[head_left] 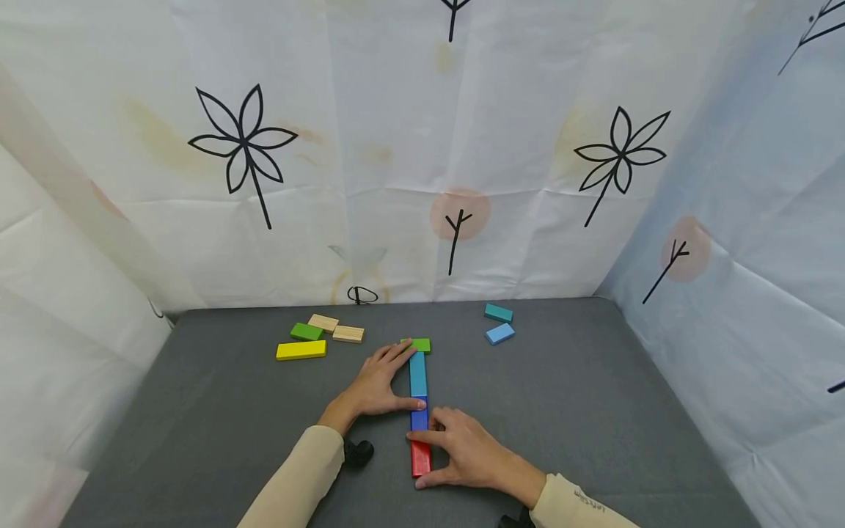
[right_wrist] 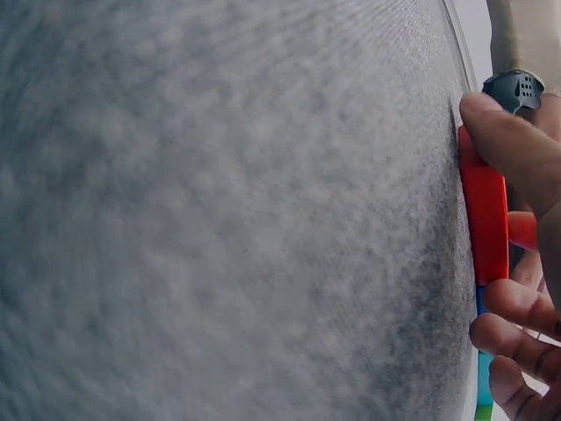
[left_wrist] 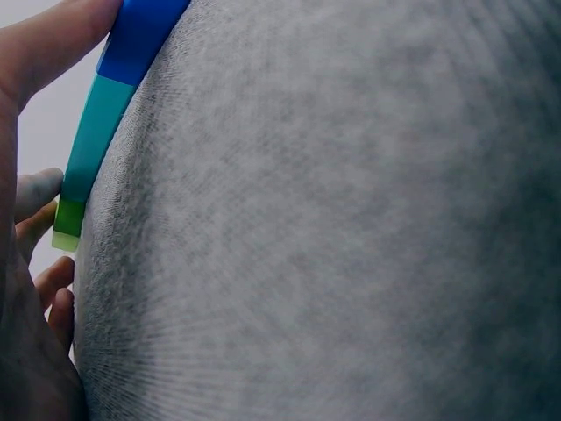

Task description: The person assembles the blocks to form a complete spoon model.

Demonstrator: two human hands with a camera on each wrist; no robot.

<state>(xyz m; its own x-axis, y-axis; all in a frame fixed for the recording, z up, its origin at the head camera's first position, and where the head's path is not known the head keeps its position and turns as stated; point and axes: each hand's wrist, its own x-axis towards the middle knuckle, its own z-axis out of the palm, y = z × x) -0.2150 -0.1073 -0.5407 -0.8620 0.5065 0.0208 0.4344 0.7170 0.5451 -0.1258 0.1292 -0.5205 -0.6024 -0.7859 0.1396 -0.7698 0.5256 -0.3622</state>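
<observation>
A straight row of blocks lies on the grey table: a green block (head_left: 423, 345) crosswise at the far end, then a light blue block (head_left: 418, 374), a dark blue block (head_left: 419, 421) and a red block (head_left: 420, 459) nearest me. My left hand (head_left: 378, 385) reaches along the row's left side, its fingertips at the green block and its thumb on the dark blue one. My right hand (head_left: 472, 451) holds the red block between the thumb at its near end and a finger across its far end. In the right wrist view the red block (right_wrist: 485, 215) shows beside the thumb.
At the back left lie a yellow block (head_left: 301, 350), another green block (head_left: 306, 332) and two wooden blocks (head_left: 348, 334). A teal block (head_left: 498, 313) and a second light blue block (head_left: 499, 334) lie at the back right. Patterned white cloth (head_left: 396, 147) hangs behind the table.
</observation>
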